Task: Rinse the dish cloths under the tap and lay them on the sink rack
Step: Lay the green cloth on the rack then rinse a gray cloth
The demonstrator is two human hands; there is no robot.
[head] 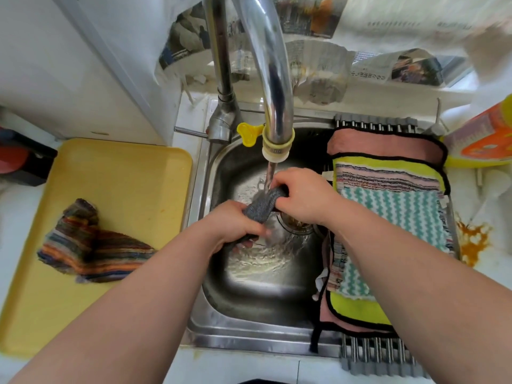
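Observation:
A rolled grey dish cloth [261, 205] is held over the steel sink [249, 295] under running water from the chrome tap [273, 106]. My left hand [234, 224] grips its lower end, and my right hand [302, 196] grips its upper end. The grey roll-up sink rack [379, 353] spans the sink's right side. On it lie several cloths: a pink one [382, 145], a yellow black-edged one [357, 309], a striped one [385, 177] and a teal zigzag one [410, 214]. A crumpled multicolour striped cloth [91, 246] lies on the yellow tray [119, 176] at the left.
Newspaper [318, 70] covers the ledge behind the sink. A yellow and orange container [482, 137] stands at the far right. A red and black object [19, 159] sits left of the tray. An orange stain [471, 242] marks the counter right of the rack.

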